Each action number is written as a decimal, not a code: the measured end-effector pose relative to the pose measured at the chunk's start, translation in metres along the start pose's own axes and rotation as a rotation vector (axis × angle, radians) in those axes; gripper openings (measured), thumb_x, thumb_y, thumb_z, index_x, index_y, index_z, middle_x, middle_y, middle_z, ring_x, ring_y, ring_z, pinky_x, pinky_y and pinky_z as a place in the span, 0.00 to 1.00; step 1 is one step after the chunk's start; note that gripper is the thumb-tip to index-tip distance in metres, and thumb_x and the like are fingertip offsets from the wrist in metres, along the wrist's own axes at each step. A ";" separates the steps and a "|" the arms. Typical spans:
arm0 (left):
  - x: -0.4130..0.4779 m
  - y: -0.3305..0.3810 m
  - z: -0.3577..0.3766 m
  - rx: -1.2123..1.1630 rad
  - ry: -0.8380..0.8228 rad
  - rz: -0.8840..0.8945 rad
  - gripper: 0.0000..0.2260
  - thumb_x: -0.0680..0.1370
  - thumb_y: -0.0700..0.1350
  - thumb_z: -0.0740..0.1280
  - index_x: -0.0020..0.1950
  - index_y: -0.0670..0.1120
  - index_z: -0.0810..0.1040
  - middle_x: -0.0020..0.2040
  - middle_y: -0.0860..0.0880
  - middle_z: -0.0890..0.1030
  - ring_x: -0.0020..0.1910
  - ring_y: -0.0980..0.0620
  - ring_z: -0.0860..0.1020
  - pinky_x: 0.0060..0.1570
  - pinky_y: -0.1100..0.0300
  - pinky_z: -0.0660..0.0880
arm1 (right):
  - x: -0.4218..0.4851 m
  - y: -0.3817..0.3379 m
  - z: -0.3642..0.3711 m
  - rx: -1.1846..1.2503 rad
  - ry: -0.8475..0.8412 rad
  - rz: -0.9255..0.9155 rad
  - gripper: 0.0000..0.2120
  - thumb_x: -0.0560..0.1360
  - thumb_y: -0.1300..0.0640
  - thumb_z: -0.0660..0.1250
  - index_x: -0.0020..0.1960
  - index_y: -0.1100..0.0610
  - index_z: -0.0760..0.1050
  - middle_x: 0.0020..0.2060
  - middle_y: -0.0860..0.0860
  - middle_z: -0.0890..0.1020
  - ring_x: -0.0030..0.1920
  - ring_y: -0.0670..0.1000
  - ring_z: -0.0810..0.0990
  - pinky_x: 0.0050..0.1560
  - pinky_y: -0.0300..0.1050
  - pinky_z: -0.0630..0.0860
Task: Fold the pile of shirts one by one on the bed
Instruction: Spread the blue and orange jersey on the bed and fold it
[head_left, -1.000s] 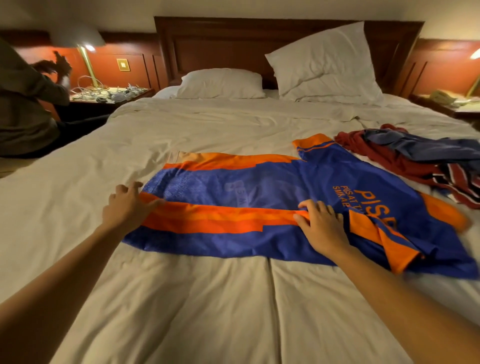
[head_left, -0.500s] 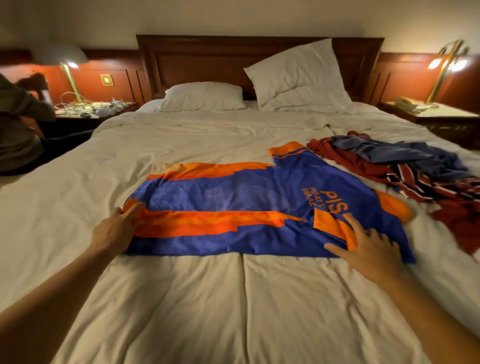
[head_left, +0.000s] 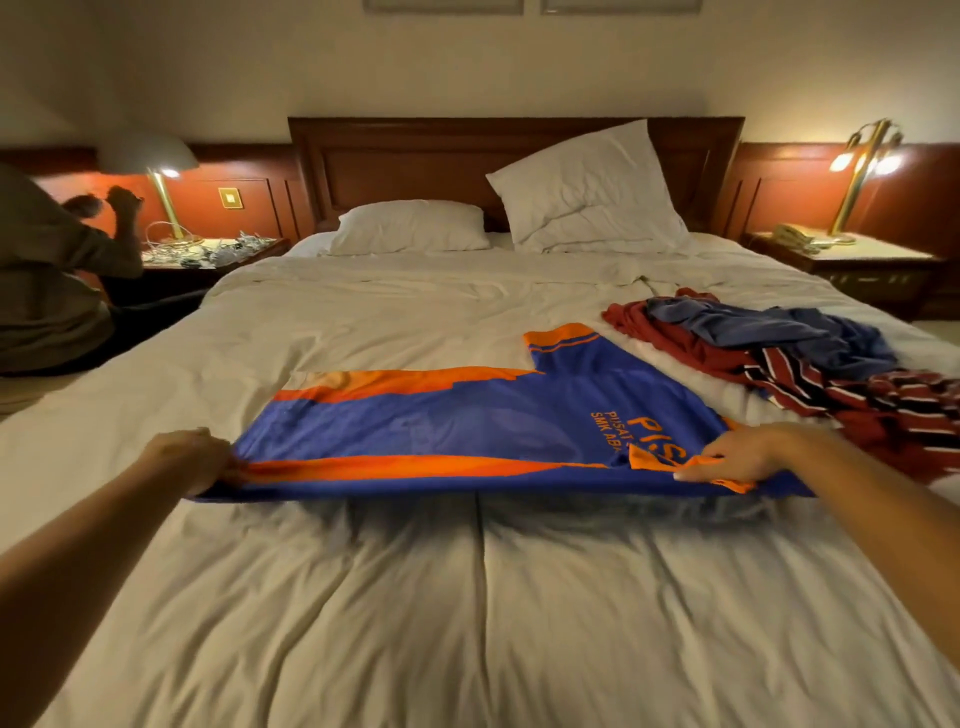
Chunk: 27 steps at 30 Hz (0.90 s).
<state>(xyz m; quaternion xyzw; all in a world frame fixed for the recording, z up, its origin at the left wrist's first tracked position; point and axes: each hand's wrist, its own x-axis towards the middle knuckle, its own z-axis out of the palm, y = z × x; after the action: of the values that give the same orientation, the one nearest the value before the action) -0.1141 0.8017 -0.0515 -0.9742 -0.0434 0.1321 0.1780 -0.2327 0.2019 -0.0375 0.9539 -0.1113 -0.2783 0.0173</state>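
Blue-and-orange shirt (head_left: 467, 415) lies spread sideways across the middle of the bed (head_left: 467, 623). Far edge flat on the sheet, near long edge lifted clear, shadow under it. Left hand (head_left: 187, 460) grips the near-left corner at the hem end, fingers curled round the fabric. Right hand (head_left: 743, 452) pinches the near-right edge, with the folded-in orange sleeve (head_left: 727, 483) caught under its fingers. Pile of shirts (head_left: 805, 358), red, blue and striped, sits unfolded just beyond the right hand; can't tell if it touches the shirt.

Step, as judged: lengthwise fold, near edge going over toward the far orange stripe. To do it well:
- Raise both hands level, with the cloth taut between them so the middle doesn't sag.
- Have the near sleeve tucked inside the fold.
- Land the near edge parallel to the far edge.
- Far sleeve (head_left: 561, 335) sticks out past the body and likely needs folding in too.
- Flatten by palm before any crosswise fold.

Risk: the fabric looks slick and may slide on the sheet, dragging the far edge.

Writing: large orange "PIS" near the right hand, rest hidden by the fold. Smaller lines beside it read "PUSAT" and "SMK ABA", both cut off. No brand mark legible.
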 end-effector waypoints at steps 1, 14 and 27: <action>-0.008 0.000 0.002 -0.009 -0.073 0.001 0.25 0.83 0.63 0.50 0.78 0.57 0.64 0.79 0.43 0.60 0.74 0.45 0.67 0.68 0.58 0.66 | -0.005 -0.002 0.002 -0.020 -0.047 0.014 0.53 0.56 0.13 0.45 0.55 0.53 0.79 0.57 0.50 0.81 0.58 0.51 0.77 0.64 0.46 0.68; -0.019 0.090 0.115 -0.341 0.100 0.314 0.43 0.66 0.77 0.30 0.80 0.65 0.48 0.82 0.52 0.42 0.79 0.39 0.36 0.72 0.33 0.39 | -0.003 -0.062 0.114 0.388 0.416 -0.012 0.38 0.73 0.30 0.64 0.78 0.38 0.54 0.76 0.51 0.61 0.74 0.61 0.62 0.71 0.64 0.58; -0.042 0.247 0.057 -0.648 0.152 0.501 0.47 0.60 0.83 0.35 0.78 0.69 0.49 0.82 0.55 0.47 0.81 0.48 0.45 0.77 0.42 0.40 | 0.020 0.001 0.054 0.460 0.554 -0.254 0.09 0.73 0.53 0.76 0.35 0.49 0.78 0.33 0.46 0.82 0.37 0.47 0.81 0.42 0.49 0.75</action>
<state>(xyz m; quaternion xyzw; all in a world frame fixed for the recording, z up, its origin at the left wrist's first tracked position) -0.1606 0.5848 -0.1818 -0.9672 0.1691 0.0783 -0.1729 -0.2458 0.1980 -0.0939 0.9781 -0.0430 0.0226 -0.2022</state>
